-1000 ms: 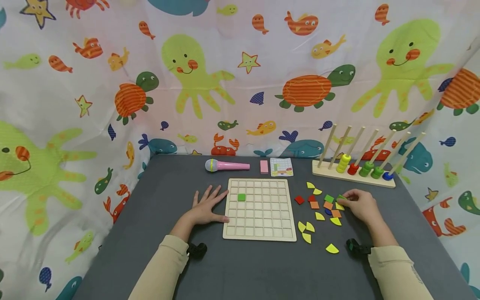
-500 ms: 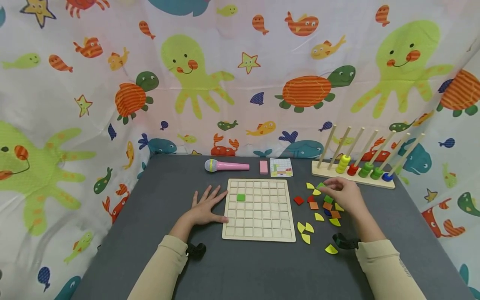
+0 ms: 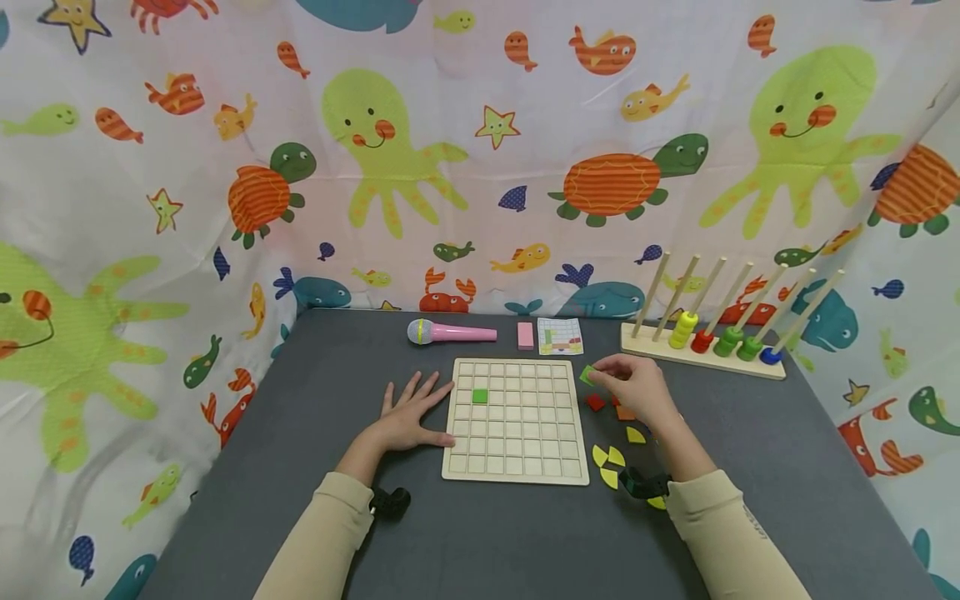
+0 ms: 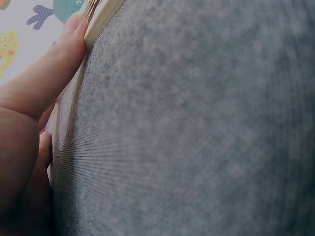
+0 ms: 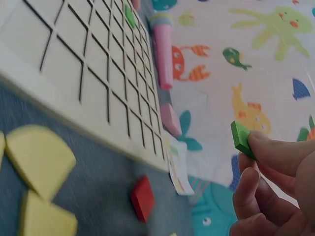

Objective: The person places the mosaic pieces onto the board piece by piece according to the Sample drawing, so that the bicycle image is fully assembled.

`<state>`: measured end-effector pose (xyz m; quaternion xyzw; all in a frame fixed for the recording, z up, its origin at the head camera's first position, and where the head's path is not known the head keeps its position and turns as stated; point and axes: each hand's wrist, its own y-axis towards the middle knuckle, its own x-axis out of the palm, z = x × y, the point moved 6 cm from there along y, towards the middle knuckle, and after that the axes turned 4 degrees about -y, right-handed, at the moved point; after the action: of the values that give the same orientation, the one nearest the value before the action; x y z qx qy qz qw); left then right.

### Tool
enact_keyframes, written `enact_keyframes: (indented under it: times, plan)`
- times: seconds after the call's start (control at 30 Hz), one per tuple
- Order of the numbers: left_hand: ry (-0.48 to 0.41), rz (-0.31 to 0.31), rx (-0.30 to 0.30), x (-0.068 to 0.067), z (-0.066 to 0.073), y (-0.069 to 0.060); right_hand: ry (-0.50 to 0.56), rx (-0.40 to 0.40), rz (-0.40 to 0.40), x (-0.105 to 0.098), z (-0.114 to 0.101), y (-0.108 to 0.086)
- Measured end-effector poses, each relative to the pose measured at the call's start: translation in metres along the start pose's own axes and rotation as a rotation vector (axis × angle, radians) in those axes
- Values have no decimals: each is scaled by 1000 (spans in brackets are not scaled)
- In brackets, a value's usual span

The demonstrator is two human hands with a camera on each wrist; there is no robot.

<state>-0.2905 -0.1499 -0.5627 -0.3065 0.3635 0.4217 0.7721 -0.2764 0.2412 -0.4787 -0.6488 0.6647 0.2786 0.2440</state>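
A wooden grid board (image 3: pixel 514 421) lies flat on the dark table, with one green square tile (image 3: pixel 479 396) in a cell near its upper left. My left hand (image 3: pixel 405 422) rests palm down with fingers spread, its thumb and fingertips touching the board's left edge. In the left wrist view the thumb (image 4: pixel 59 66) meets the board's rim (image 4: pixel 102 22). Just off the board's upper right corner, my right hand (image 3: pixel 636 387) pinches a second green square tile (image 3: pixel 587 375) between thumb and fingers. That tile (image 5: pixel 240 139) is raised off the table in the right wrist view.
Yellow quarter-round pieces (image 3: pixel 608 477), a red tile (image 3: pixel 595 402) and an orange tile (image 3: pixel 625 412) lie right of the board, some hidden by my right arm. Behind stand a pink toy microphone (image 3: pixel 457 332), a pink block (image 3: pixel 525 336), a pattern card (image 3: pixel 560 337) and a peg rack (image 3: pixel 701 350).
My right hand has carried the green tile leftward from the loose pieces to beside the board's upper right corner. The left hand stays where it was.
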Motion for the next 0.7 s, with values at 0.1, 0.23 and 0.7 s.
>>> enact_keyframes:
  times: [0.1, 0.23, 0.7]
  plan:
    - [-15, 6, 8, -1, 1, -1, 21, -6, -23, 12, -8, 1]
    - [0, 1, -3, -1, 2, -1, 43, -29, -39, 24, -19, 3]
    - [28, 1, -18, -2, 4, -2, 132, -92, -114, 62, -51, 13]
